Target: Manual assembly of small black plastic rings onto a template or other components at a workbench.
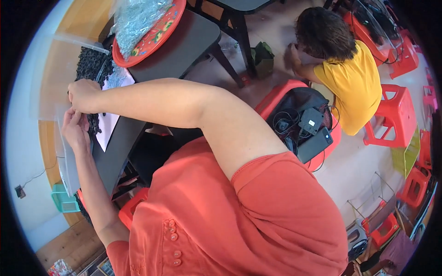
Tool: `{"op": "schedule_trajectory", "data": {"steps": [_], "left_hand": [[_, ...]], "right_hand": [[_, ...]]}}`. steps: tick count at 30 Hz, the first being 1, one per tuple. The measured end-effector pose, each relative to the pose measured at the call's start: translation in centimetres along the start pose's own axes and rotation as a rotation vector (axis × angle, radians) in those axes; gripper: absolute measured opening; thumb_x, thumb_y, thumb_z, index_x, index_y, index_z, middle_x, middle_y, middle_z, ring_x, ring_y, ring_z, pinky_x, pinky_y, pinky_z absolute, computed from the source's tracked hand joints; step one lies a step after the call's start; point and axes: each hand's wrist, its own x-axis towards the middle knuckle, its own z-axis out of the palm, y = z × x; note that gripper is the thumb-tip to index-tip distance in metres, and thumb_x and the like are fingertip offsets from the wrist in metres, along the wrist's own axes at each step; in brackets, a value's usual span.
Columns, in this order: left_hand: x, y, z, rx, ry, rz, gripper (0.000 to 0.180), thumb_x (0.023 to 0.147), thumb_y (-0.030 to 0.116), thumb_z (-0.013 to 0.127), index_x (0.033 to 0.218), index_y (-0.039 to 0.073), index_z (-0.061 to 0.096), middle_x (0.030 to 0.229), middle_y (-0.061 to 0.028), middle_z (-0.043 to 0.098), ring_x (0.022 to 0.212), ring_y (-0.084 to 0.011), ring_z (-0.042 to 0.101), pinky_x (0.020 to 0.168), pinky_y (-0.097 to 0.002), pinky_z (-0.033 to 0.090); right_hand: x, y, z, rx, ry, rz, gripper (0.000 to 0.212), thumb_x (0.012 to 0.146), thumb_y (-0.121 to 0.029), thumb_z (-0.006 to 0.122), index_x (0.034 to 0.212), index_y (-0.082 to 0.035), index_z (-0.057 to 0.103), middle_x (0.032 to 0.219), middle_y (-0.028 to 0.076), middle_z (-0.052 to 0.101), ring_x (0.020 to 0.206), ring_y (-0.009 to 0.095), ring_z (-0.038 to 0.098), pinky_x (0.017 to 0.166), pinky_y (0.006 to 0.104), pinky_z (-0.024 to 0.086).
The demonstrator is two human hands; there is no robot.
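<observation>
Black knobbly pieces (90,64) lie heaped on the dark table (161,64) beside the right hand (86,95) and left hand (77,132), whose curled fingers meet, though I cannot tell whether they pinch anything, and the right forearm (147,102) brushing the heap could sweep loose ones over the edge.

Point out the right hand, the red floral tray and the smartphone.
Right hand (86,97): head view, back of the hand.
Red floral tray (155,38): head view, patterned inside.
Smartphone (314,146): head view, upward face.
</observation>
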Motion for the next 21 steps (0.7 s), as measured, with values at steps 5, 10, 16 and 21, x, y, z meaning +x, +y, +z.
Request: {"op": "schedule_trajectory", "data": {"steps": [5, 10, 16, 21], "left_hand": [[0.2, 0.4, -0.7, -0.077, 0.022, -0.004, 0.009, 0.092, 0.009, 0.056, 0.097, 0.001, 0.057, 0.078, -0.0030, 0.060, 0.064, -0.0066, 0.053, 0.052, -0.0191, 0.037], [-0.8, 0.4, -2.8, 0.015, 0.023, 0.094, 0.006, 0.092, 0.007, 0.056, 0.093, 0.001, 0.057, 0.075, -0.0042, 0.059, 0.060, -0.0076, 0.052, 0.046, -0.0176, 0.034], [-0.6, 3.2, 1.8, 0.108, 0.028, 0.124, 0.007, 0.091, 0.007, 0.058, 0.092, 0.000, 0.057, 0.070, -0.0041, 0.057, 0.054, -0.0084, 0.048, 0.045, -0.0171, 0.034], [1.2, 1.9, -2.4, 0.076, 0.049, 0.047, 0.010, 0.091, 0.007, 0.057, 0.097, -0.001, 0.057, 0.072, -0.0048, 0.057, 0.056, -0.0103, 0.049, 0.048, -0.0201, 0.037]], "right_hand": [[0.5, 0.2, 0.5, 0.095, -0.139, -0.010, 0.013, 0.066, -0.016, 0.069, 0.071, -0.005, 0.071, 0.069, 0.014, 0.068, 0.070, 0.031, 0.068, 0.066, 0.0403, 0.053], [1.5, 0.2, 3.2, 0.105, -0.136, -0.063, 0.012, 0.067, -0.015, 0.065, 0.069, -0.005, 0.071, 0.066, 0.015, 0.067, 0.065, 0.031, 0.067, 0.061, 0.0403, 0.052], [6.1, 2.8, 4.4, -0.428, -0.067, -0.440, 0.013, 0.070, -0.013, 0.063, 0.075, -0.006, 0.073, 0.076, 0.017, 0.068, 0.071, 0.034, 0.068, 0.063, 0.0436, 0.054], [2.3, 0.0, 2.5, 0.084, -0.007, -0.094, 0.015, 0.069, -0.016, 0.066, 0.076, -0.005, 0.073, 0.075, 0.021, 0.068, 0.074, 0.034, 0.069, 0.067, 0.0438, 0.055]]}}
